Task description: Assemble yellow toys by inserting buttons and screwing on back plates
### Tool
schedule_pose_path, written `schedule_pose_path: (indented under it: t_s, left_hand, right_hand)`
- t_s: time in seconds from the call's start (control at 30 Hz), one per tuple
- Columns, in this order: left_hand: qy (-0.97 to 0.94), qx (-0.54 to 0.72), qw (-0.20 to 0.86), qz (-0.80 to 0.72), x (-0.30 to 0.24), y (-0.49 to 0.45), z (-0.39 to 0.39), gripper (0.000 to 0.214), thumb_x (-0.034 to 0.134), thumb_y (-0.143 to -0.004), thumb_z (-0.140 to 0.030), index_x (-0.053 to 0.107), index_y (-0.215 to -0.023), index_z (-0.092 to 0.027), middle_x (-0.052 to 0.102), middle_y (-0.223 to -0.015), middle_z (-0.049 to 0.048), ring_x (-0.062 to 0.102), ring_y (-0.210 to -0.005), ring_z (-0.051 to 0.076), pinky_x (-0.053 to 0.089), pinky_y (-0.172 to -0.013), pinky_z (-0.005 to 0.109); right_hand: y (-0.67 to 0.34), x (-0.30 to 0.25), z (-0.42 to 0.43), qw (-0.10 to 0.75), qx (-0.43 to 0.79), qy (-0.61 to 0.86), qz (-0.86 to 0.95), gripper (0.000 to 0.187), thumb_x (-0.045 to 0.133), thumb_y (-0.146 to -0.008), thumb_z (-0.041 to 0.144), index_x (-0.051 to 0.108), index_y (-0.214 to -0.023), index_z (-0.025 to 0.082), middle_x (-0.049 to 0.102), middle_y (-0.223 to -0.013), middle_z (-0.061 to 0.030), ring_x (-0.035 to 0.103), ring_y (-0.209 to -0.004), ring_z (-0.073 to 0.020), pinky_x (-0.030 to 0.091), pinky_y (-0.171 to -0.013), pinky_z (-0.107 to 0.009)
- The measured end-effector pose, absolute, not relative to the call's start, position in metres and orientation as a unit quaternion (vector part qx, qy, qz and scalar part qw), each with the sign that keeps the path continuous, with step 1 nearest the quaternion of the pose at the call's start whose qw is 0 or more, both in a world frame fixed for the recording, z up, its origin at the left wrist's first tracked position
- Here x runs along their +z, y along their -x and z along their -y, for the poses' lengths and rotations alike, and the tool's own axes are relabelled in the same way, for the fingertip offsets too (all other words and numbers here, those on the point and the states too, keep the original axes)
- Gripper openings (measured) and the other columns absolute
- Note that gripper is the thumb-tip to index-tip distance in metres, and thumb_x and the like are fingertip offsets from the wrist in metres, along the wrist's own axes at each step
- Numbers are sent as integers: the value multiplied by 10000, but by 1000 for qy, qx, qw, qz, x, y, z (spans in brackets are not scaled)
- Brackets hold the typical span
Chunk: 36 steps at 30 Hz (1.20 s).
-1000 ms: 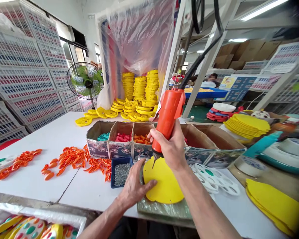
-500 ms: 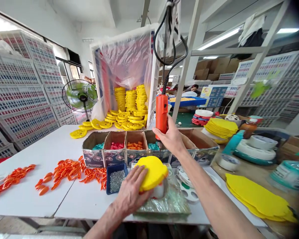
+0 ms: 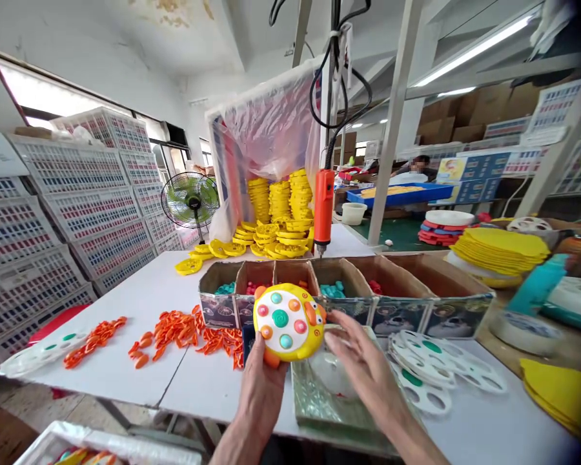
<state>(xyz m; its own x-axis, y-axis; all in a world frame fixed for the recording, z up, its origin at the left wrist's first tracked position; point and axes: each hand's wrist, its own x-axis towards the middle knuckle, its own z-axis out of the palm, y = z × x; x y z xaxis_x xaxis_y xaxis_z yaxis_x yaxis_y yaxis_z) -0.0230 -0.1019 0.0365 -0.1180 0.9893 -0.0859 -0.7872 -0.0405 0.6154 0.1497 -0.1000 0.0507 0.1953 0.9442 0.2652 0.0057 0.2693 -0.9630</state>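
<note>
From here I see the left hand (image 3: 264, 381) pinching the yellow toy (image 3: 279, 318) at its seven o'clock edge, before the divided box (image 3: 399, 318); the right hand (image 3: 365, 361), fingers loosely spread, is at its four o'clock (touching or not, I cannot tell), while an orange screwdriver (image 3: 323, 210) hangs at one o'clock

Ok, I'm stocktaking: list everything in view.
table: 1, white, centre
bins: 6, brown inside, table middle
caps: many, multicoloured, in bins
driver: 1, orange, above bins
pieces: many, orange, table left
shells: many, yellow, table back
plates: several, white, table right
discs: several, yellow, far right
block: 1, green, table front
fan: 1, green, back left
crates: many, white, far left
tray: 1, blue, back right
box: 1, white, bottom left
toy: 1, yellow-white, in left hand
left hand: 1, bare, holding toy
right hand: 1, bare, beside toy
</note>
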Motion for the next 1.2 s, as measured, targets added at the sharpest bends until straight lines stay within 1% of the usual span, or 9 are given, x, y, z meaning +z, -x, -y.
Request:
schedule_pose_path:
  t_s: [0.13,0.27,0.37,0.5,0.7,0.8,0.9,1.07,1.2]
  left_hand:
    - [-180,687,658,-249,36,14,116,300,638,-968,-401,748,-1171,-209,746,-1298,92,612,-1327,262,531,-1100,384]
    - [-230,649,688,-227,37,19,128,391,648,-950,-424,723,-1227,-158,728,-1316,136,636,-1288,303,544,-1071,412]
    - [-263,629,678,-274,42,33,131,444,690,-913,-469,711,-1220,-148,773,-1212,138,719,-1134,304,607,-924,390]
    - [-323,598,641,-356,51,49,132,431,757,-867,-448,699,-1179,-156,800,-1090,122,771,-907,260,617,-709,300]
    - [-386,560,625,-383,59,61,136,454,755,-865,-463,667,-1181,-148,794,-1032,122,763,-792,234,613,-611,280]
    - [-417,536,625,-385,60,65,140,480,757,-866,-464,651,-1205,-140,789,-1038,135,757,-787,233,612,-597,277]
    - [-443,533,626,-359,55,69,146,506,777,-859,-430,631,-1252,-145,782,-1062,142,755,-821,247,623,-645,308]
    - [-446,542,635,-322,43,80,155,573,851,-785,-413,637,-1273,-205,755,-1147,123,737,-939,273,596,-717,307]
    - [-463,501,670,-293,47,99,150,577,899,-681,-513,723,-1114,-175,763,-1037,98,713,-918,241,567,-764,282]
  right_hand:
    - [-119,44,120,636,520,422,384,665,823,-728,544,626,-1303,274,731,-1268,-86,721,-1060,-309,604,-659,-340]
    - [-113,48,124,627,596,379,328,661,848,-724,504,641,-1299,254,766,-1201,-80,748,-1018,-323,632,-678,-366]
    - [-118,48,127,614,625,376,302,624,874,-696,486,699,-1236,226,780,-1171,-82,753,-1008,-345,646,-687,-385]
    - [-123,43,129,592,650,393,267,618,892,-686,465,717,-1216,200,800,-1106,-77,755,-999,-327,637,-644,-321]
    - [-124,40,133,577,657,406,266,638,898,-670,461,715,-1210,176,808,-1064,-95,757,-986,-351,636,-631,-340]
    - [-122,47,142,576,637,413,303,716,879,-687,475,653,-1311,209,788,-1144,-97,751,-1011,-363,642,-675,-378]
    - [-119,56,153,585,604,404,361,780,856,-719,472,561,-1410,265,747,-1260,-73,707,-1143,-343,628,-846,-405]
    - [-121,62,166,576,580,388,427,769,809,-777,467,504,-1450,255,698,-1336,-102,631,-1270,-344,569,-1007,-456]
    - [-127,62,170,522,579,385,494,749,785,-792,510,513,-1441,254,652,-1401,-106,635,-1262,-338,563,-1026,-446]
